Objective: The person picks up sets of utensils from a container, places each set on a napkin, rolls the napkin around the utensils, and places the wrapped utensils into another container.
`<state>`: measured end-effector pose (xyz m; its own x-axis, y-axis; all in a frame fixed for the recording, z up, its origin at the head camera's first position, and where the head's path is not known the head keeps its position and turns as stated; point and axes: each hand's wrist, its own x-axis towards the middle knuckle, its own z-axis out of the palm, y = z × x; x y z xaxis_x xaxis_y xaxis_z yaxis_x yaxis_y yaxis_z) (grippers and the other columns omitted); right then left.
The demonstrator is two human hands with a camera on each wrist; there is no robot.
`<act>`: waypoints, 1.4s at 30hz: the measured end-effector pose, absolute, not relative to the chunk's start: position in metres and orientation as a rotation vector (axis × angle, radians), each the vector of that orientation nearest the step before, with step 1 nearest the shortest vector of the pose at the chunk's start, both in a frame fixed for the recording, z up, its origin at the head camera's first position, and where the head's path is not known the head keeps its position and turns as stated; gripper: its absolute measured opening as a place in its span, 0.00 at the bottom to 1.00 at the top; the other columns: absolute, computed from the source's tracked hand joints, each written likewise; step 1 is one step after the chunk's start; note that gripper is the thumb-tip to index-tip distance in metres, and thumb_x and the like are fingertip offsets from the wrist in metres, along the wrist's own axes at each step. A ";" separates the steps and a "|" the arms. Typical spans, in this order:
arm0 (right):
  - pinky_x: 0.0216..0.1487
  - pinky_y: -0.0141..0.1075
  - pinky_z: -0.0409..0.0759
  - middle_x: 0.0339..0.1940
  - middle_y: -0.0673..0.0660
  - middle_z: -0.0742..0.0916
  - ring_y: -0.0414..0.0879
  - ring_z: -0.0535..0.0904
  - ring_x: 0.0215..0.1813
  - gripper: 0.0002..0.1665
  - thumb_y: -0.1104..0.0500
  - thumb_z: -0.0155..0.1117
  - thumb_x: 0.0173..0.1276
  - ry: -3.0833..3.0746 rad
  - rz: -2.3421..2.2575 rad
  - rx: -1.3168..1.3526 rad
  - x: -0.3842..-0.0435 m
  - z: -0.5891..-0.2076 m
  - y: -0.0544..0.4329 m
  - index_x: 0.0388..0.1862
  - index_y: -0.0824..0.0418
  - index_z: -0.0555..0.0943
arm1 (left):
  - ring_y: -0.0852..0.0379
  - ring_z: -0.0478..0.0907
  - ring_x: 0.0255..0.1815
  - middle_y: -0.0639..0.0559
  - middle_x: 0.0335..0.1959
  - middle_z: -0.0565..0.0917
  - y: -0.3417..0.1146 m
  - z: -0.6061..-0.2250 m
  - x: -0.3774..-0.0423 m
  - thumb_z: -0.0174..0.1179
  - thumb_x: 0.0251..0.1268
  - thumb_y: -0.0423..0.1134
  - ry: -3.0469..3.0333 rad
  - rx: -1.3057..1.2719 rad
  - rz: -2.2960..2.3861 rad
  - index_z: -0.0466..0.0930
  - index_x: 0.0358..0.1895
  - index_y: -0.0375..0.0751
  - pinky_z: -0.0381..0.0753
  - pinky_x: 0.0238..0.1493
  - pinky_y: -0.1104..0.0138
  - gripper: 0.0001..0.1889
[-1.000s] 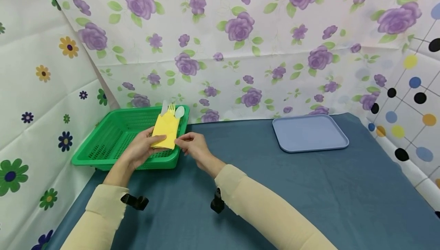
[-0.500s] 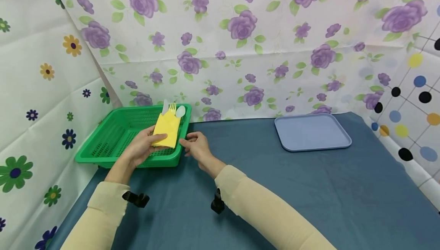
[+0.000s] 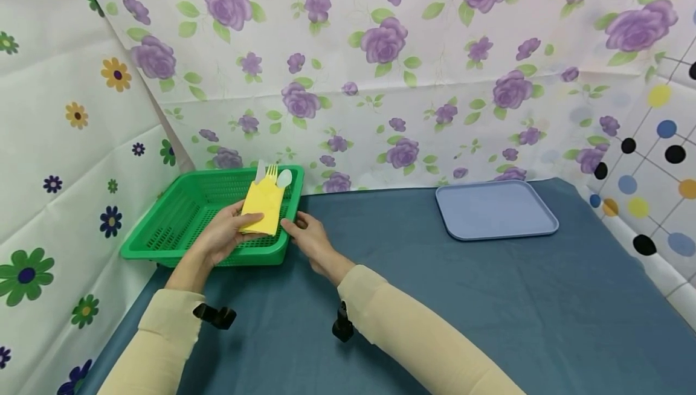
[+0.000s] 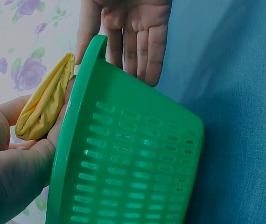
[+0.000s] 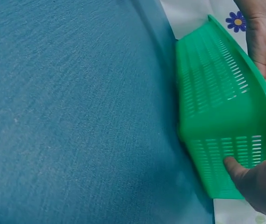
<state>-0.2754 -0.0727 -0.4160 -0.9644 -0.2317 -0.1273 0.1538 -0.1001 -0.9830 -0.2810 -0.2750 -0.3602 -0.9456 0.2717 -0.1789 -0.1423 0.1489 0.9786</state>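
My left hand (image 3: 225, 232) grips the lower end of a yellow cloth cutlery pouch (image 3: 263, 202), thumb across its front, over the green plastic basket (image 3: 203, 257). A knife (image 3: 261, 170), a fork (image 3: 272, 171) and a spoon (image 3: 284, 178) stick out of the pouch's top. At the basket's right rim, my right hand (image 3: 311, 237) pinches the edge, its thumb on the rim side. The left wrist view has the right fingers (image 4: 142, 51) lying down along the basket's outer wall. One fingertip (image 5: 230, 162) touches the slotted side in the right wrist view.
A blue-grey tray (image 3: 497, 211) lies at the back right of the table, which is covered by a dark blue cloth (image 3: 413, 286). Behind stands a sheet with purple flowers (image 3: 380, 99). More patterned sheets close off the left and right sides.
My right hand has gone from the pouch's lower right corner to the basket's right rim and taken hold there. The left hand keeps the pouch in nearly the same place.
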 end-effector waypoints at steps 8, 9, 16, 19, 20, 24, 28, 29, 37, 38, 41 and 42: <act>0.72 0.47 0.74 0.74 0.60 0.76 0.53 0.72 0.76 0.34 0.48 0.55 0.84 1.753 -2.131 -0.150 -0.274 -0.418 -0.074 0.82 0.60 0.65 | 0.59 0.83 0.54 0.40 0.64 0.71 -0.276 -0.361 -0.280 0.54 0.84 0.41 2.160 0.144 1.834 0.47 0.83 0.33 0.85 0.59 0.59 0.36; 0.73 0.47 0.73 0.74 0.59 0.76 0.53 0.72 0.76 0.33 0.49 0.55 0.85 1.743 -2.127 -0.148 -0.274 -0.418 -0.075 0.81 0.60 0.66 | 0.59 0.83 0.54 0.40 0.64 0.71 -0.276 -0.361 -0.280 0.54 0.84 0.41 2.169 0.142 1.830 0.48 0.83 0.33 0.85 0.58 0.59 0.36; 0.74 0.50 0.72 0.76 0.60 0.74 0.56 0.69 0.78 0.31 0.50 0.52 0.86 1.699 -2.135 -0.137 -0.271 -0.418 -0.078 0.81 0.60 0.66 | 0.59 0.83 0.52 0.39 0.63 0.71 -0.283 -0.362 -0.282 0.54 0.84 0.40 2.205 0.113 1.789 0.46 0.83 0.32 0.85 0.59 0.58 0.36; 0.74 0.50 0.72 0.75 0.60 0.74 0.55 0.69 0.78 0.30 0.50 0.51 0.86 1.692 -2.136 -0.141 -0.270 -0.419 -0.080 0.81 0.59 0.66 | 0.59 0.83 0.51 0.38 0.63 0.71 -0.286 -0.363 -0.282 0.53 0.84 0.39 2.206 0.090 1.751 0.42 0.84 0.32 0.85 0.58 0.58 0.38; 0.74 0.50 0.71 0.75 0.59 0.74 0.55 0.69 0.78 0.30 0.50 0.51 0.86 1.696 -2.136 -0.147 -0.270 -0.420 -0.081 0.81 0.59 0.66 | 0.59 0.83 0.51 0.37 0.63 0.71 -0.287 -0.364 -0.283 0.53 0.84 0.39 2.206 0.084 1.734 0.41 0.84 0.32 0.85 0.58 0.58 0.38; 0.75 0.52 0.70 0.75 0.59 0.74 0.55 0.68 0.78 0.30 0.49 0.50 0.86 1.711 -2.139 -0.164 -0.269 -0.420 -0.081 0.80 0.59 0.67 | 0.57 0.83 0.51 0.34 0.63 0.72 -0.288 -0.363 -0.287 0.52 0.84 0.37 2.223 0.074 1.638 0.39 0.83 0.29 0.85 0.57 0.57 0.39; 0.75 0.53 0.69 0.75 0.60 0.74 0.56 0.67 0.79 0.30 0.50 0.49 0.87 1.713 -2.140 -0.172 -0.270 -0.419 -0.080 0.80 0.60 0.66 | 0.53 0.82 0.51 0.34 0.62 0.72 -0.287 -0.363 -0.294 0.51 0.83 0.36 2.252 0.044 1.543 0.40 0.82 0.26 0.86 0.55 0.57 0.38; 0.75 0.53 0.68 0.75 0.60 0.74 0.56 0.67 0.79 0.30 0.50 0.49 0.87 1.715 -2.139 -0.177 -0.270 -0.418 -0.080 0.81 0.60 0.66 | 0.52 0.81 0.52 0.34 0.61 0.72 -0.286 -0.362 -0.296 0.51 0.82 0.36 2.259 0.032 1.525 0.41 0.81 0.26 0.86 0.55 0.56 0.37; 0.76 0.53 0.68 0.75 0.60 0.73 0.56 0.67 0.79 0.30 0.50 0.49 0.87 1.714 -2.146 -0.171 -0.271 -0.420 -0.078 0.81 0.60 0.65 | 0.48 0.81 0.48 0.35 0.55 0.76 -0.279 -0.367 -0.310 0.51 0.79 0.34 2.321 -0.009 1.346 0.55 0.74 0.23 0.86 0.47 0.57 0.29; 0.76 0.53 0.68 0.76 0.60 0.73 0.56 0.67 0.78 0.30 0.50 0.49 0.87 1.713 -2.146 -0.171 -0.271 -0.420 -0.078 0.81 0.60 0.66 | 0.48 0.80 0.48 0.36 0.54 0.76 -0.278 -0.368 -0.311 0.52 0.78 0.34 2.324 -0.013 1.327 0.56 0.73 0.23 0.86 0.46 0.57 0.28; 0.76 0.53 0.68 0.76 0.60 0.73 0.55 0.67 0.78 0.31 0.50 0.48 0.87 1.707 -2.145 -0.172 -0.271 -0.421 -0.079 0.82 0.60 0.65 | 0.48 0.80 0.47 0.36 0.53 0.76 -0.275 -0.372 -0.315 0.54 0.76 0.34 2.331 -0.036 1.278 0.59 0.72 0.22 0.85 0.46 0.57 0.28; 0.76 0.53 0.68 0.76 0.60 0.73 0.55 0.67 0.78 0.31 0.50 0.48 0.87 1.704 -2.144 -0.171 -0.271 -0.420 -0.079 0.82 0.61 0.64 | 0.47 0.79 0.47 0.36 0.53 0.76 -0.274 -0.373 -0.316 0.54 0.76 0.34 2.334 -0.045 1.261 0.60 0.71 0.22 0.85 0.46 0.57 0.28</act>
<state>-0.2711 -0.0786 -0.4204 -0.9145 -0.3768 -0.1471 0.2283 -0.1805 -0.9567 -0.3164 -0.2743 -0.3732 -0.8826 0.1950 -0.4278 -0.2511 0.5738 0.7796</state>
